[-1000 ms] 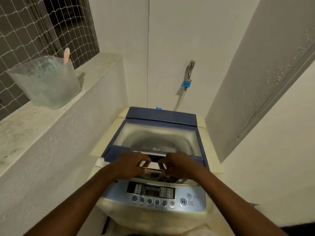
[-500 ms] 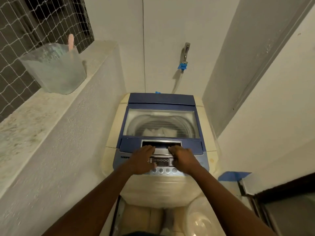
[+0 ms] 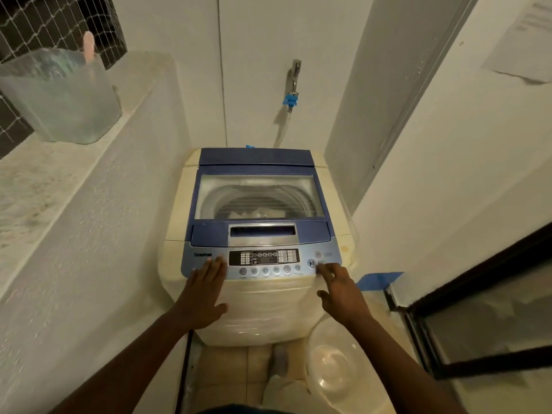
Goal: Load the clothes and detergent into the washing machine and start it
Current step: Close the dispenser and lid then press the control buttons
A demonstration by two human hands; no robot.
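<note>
The top-loading washing machine (image 3: 179, 204) stands between two walls, cream with a blue top. Its blue-framed glass lid (image 3: 259, 196) is down, and pale clothes (image 3: 263, 211) show through it inside the drum. Along the front runs the control panel (image 3: 264, 258) with a row of round buttons. My left hand (image 3: 204, 294) lies flat, fingers spread, on the panel's left end and the machine's front. My right hand (image 3: 339, 289) is open, fingertips at the panel's right end just below the start/pause button (image 3: 311, 263). Neither hand holds anything.
A translucent plastic tub (image 3: 62, 100) with a pink handle sticking out stands on the stone ledge (image 3: 38, 180) at left. A tap (image 3: 294, 82) with blue tape is on the back wall. A clear round lid or basin (image 3: 331, 366) lies on the floor at right, beside a dark-framed door (image 3: 478, 309).
The lid has come down shut. Both hands left the lid handle and moved apart to the two ends of the control panel. The view has pulled back and tilted down.
</note>
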